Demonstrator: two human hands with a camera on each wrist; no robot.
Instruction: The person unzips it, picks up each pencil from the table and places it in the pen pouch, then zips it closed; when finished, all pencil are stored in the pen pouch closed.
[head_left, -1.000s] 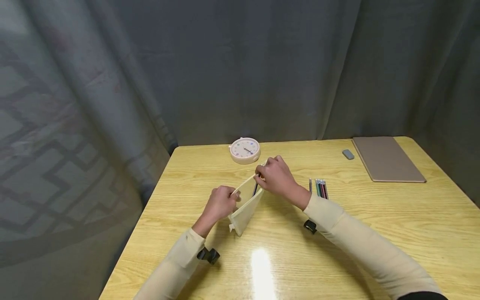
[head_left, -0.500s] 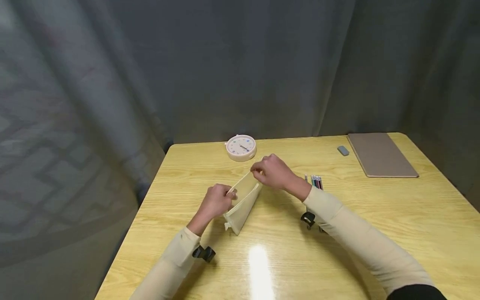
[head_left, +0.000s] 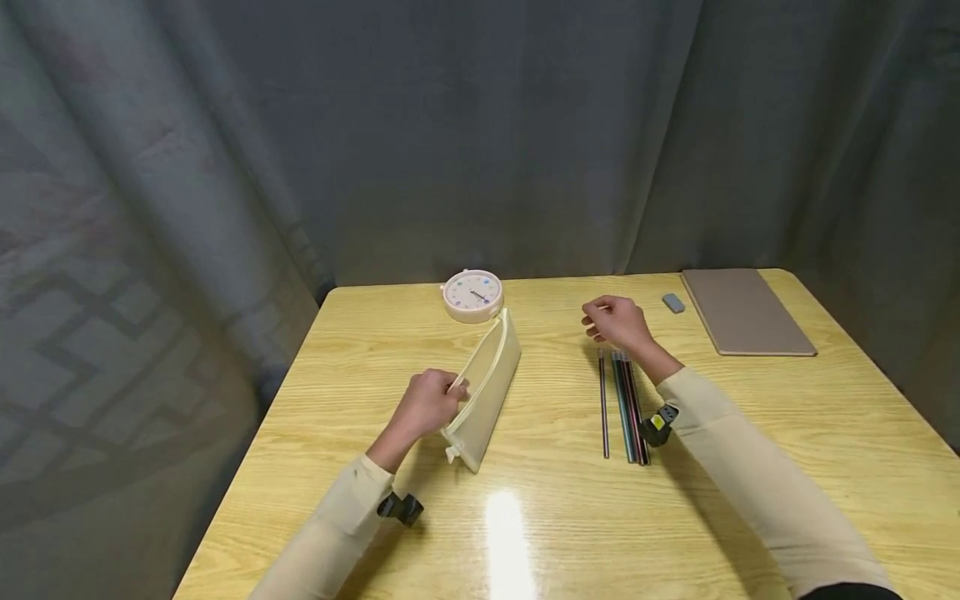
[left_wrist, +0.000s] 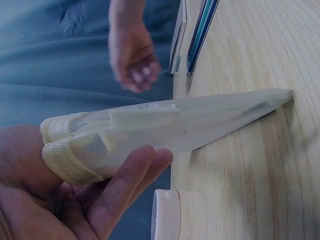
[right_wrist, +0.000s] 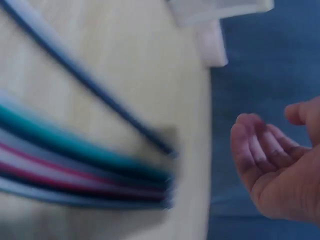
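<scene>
A cream zippered pencil pouch point(head_left: 489, 408) stands on the table with its mouth gaping. My left hand point(head_left: 429, 403) pinches its rim at the near end; in the left wrist view the pouch's translucent side point(left_wrist: 145, 125) stretches away from the fingers. Whatever lies inside is hidden. My right hand point(head_left: 617, 322) hovers over the far ends of the pencils, holding nothing, its fingers loosely bent in the right wrist view. Below it one dark pencil point(head_left: 603, 408) lies apart from a row of several coloured pencils point(head_left: 628, 408).
A round pale pink clock point(head_left: 472, 297) sits behind the pouch, near the table's back edge. Back right lie a grey eraser point(head_left: 673, 303) and a brown notebook point(head_left: 746, 313). Dark curtains point(head_left: 487, 142) hang behind the table.
The right hand has left the pouch's far rim and moved right to above the pencils. A dark pencil seen in the pouch's mouth one second ago is out of sight. The left hand keeps its grip.
</scene>
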